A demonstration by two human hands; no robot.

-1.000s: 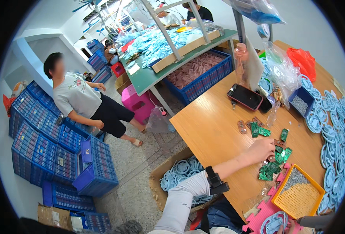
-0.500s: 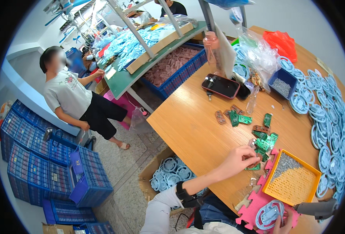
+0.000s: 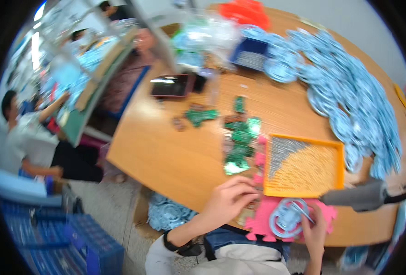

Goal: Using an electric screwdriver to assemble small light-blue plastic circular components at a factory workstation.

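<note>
My left hand [image 3: 230, 198] is closed in a pinch just left of the pink foam mat [image 3: 269, 206]. Blur hides what its fingertips hold, if anything. On the mat lies a round light-blue plastic part [image 3: 283, 221] with a raised middle. My right hand [image 3: 316, 224] is at that part's right side, closed around a thin silvery stick-like tool [image 3: 302, 211] that slants over the part. A yellow tray [image 3: 340, 167] of small silver and yellowish pieces stands beyond the mat. Green circuit boards [image 3: 240, 137] lie in a loose heap to the tray's left.
A grey cylindrical tool [image 3: 356, 196] juts in at the right. Light-blue parts [image 3: 345, 101] pile along the far right. A phone [image 3: 172, 86], a dark blue bin [image 3: 250, 55] and plastic bags [image 3: 207, 36] occupy the back. A person [image 3: 33, 142] stands at the left near blue crates [image 3: 93, 243].
The view has swung right and blurred. My left hand has drawn back from the circuit boards toward the mat. My right hand and the silvery tool now show more fully beside the blue part.
</note>
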